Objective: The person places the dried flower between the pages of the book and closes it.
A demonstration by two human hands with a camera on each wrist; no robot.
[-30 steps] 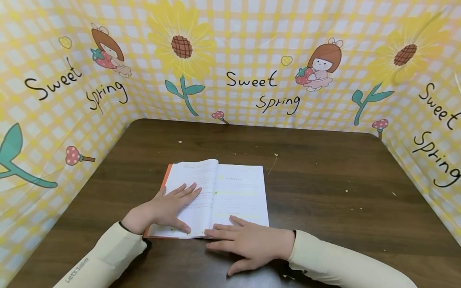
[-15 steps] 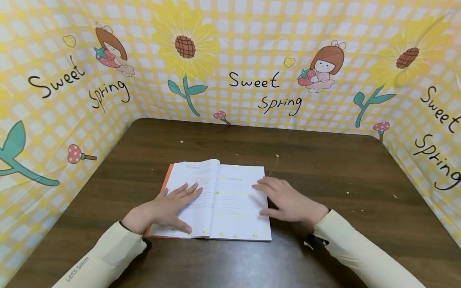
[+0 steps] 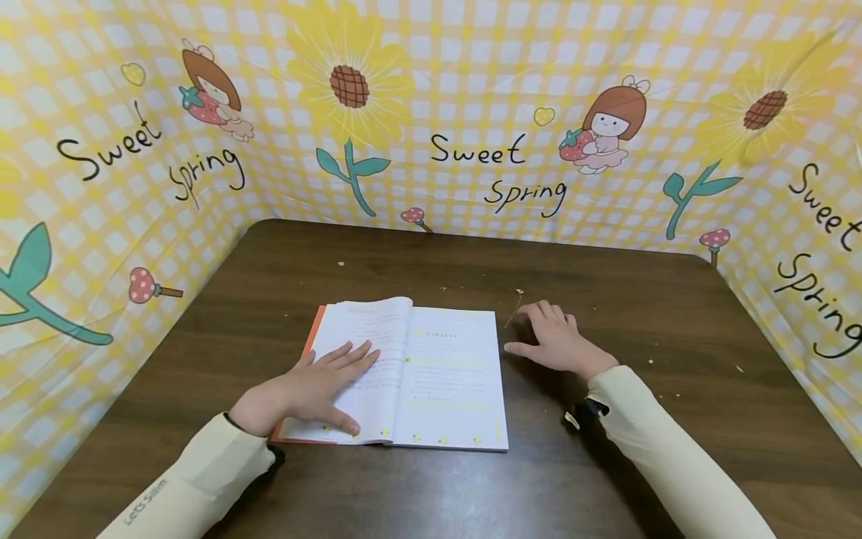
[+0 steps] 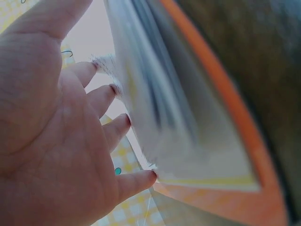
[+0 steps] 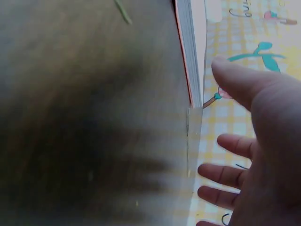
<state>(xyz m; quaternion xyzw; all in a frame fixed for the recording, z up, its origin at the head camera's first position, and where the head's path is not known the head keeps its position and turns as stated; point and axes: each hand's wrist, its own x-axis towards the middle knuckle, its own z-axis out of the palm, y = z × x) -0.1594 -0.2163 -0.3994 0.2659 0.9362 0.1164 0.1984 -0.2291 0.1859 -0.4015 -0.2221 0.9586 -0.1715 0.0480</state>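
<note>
An open book (image 3: pixel 451 382) with white printed pages and an orange cover edge lies on the dark wooden table. My left hand (image 3: pixel 313 389) rests on its left page with the fingers spread. In the left wrist view, the fingertips of that left hand (image 4: pixel 61 132) touch the page, and the orange cover (image 4: pixel 235 202) shows beneath. Off the book's right edge, my right hand (image 3: pixel 559 340) is held over the table, holding nothing, fingers loosely bent. The right wrist view shows the book's page edges (image 5: pixel 190 52) beyond the thumb of the right hand (image 5: pixel 268 155).
The brown table (image 3: pixel 404 494) reaches back to a yellow checked cloth (image 3: pixel 471 90) with printed flowers and lettering, which rises on several sides. Small pale scraps (image 3: pixel 651 361) are scattered on the tabletop. A thin strand (image 3: pixel 513 311) lies beside the book's upper right corner.
My right hand has gone from the book's lower middle, up across the right page, and off past its right edge. The left hand has stayed on the left page.
</note>
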